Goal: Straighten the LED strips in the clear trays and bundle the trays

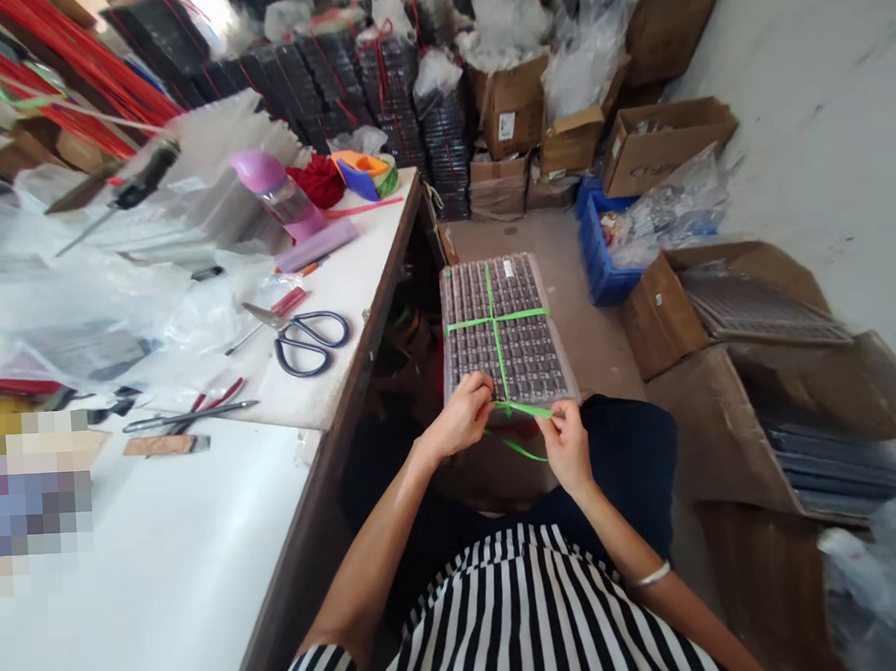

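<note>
A stack of plastic trays (528, 356) with rows of small dark parts stands in front of my knees. Green strap (489, 298) crosses over its top both ways. At the stack's near edge my left hand (467, 412) is closed, pinching the strap close to the near corner. My right hand (569, 444) pinches a length of the same strap at the near right corner, pulled out between both hands. A loose end of strap hangs below them. The fingertips of the left hand are partly hidden.
On the workbench (166, 551) at left lie scissors (302, 343), pliers (197, 414), a purple bottle (279, 194) and plastic bags. Cardboard boxes (664, 314) and a blue crate (609, 257) line the right side. Tied stacks of dark trays (391, 98) stand behind.
</note>
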Available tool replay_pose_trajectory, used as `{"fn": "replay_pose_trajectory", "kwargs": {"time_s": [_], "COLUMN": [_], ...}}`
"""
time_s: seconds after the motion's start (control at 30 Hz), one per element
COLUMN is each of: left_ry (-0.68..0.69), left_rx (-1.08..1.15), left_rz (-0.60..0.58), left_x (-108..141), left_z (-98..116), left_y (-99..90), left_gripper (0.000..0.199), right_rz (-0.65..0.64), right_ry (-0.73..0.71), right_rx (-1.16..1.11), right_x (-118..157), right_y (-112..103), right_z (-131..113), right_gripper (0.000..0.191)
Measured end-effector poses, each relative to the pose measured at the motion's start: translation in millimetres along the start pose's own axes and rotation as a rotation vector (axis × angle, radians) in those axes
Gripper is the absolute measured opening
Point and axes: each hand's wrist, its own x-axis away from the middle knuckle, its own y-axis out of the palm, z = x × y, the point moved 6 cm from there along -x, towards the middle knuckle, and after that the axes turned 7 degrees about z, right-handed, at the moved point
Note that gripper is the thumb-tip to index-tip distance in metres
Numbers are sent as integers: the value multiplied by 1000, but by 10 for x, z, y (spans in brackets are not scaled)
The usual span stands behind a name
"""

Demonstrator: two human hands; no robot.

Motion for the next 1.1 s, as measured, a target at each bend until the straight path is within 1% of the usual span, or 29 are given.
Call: {"fn": "replay_pose_trajectory", "kwargs": {"time_s": [0.07, 0.13, 0.2, 0.23, 0.27, 0.33, 0.4, 0.43, 0.53, 0.67, 0.8, 0.93, 1.0, 1.1], "left_ry": [-73, -197, -352, -430, -502, -617, -697, -727, -799, -851, -872, -873, -857, -818], "left_rx": [45, 101, 190, 256, 337, 534, 746, 844, 1074, 1239, 1269, 1166, 1071, 852], "left_rz": [86, 234, 364, 391, 388, 328, 274, 270, 305, 330, 326, 302, 285, 258], "left_x": [47, 180, 373, 462, 530, 581, 533, 489, 362, 313, 300, 238, 228, 298], "left_z": [46, 68, 62, 55, 50, 55, 72, 77, 65, 24, -32, -84, -107, -155], "left_y": [-75, -130, -86, -10, 99, 363, 588, 662, 761, 796, 813, 825, 812, 705], "left_gripper": [18, 13, 17, 21, 25, 28, 27, 25, 19, 17, 17, 22, 23, 29], "right_rz": [-15, -75, -196, -274, -355, -484, -548, -557, -545, -512, -487, -499, -528, -569], "right_ry": [-11, 1, 39, 62, 86, 125, 154, 166, 188, 177, 95, -62, -81, -50], "right_rx": [16, 15, -4, -22, -44, -87, -112, -116, -104, -63, 0, 118, 136, 194], "right_x": [37, 111, 244, 333, 432, 630, 779, 825, 869, 847, 856, 905, 915, 874], "right_y": [-26, -43, -8, 32, 81, 177, 239, 251, 222, 128, 84, 82, 80, 62], "right_z": [-53, -92, -118, -132, -149, -186, -207, -208, -187, -210, -357, -515, -503, -334], "right_gripper": [28, 27, 28, 30, 32, 35, 36, 36, 35, 34, 32, 32, 33, 31]}}
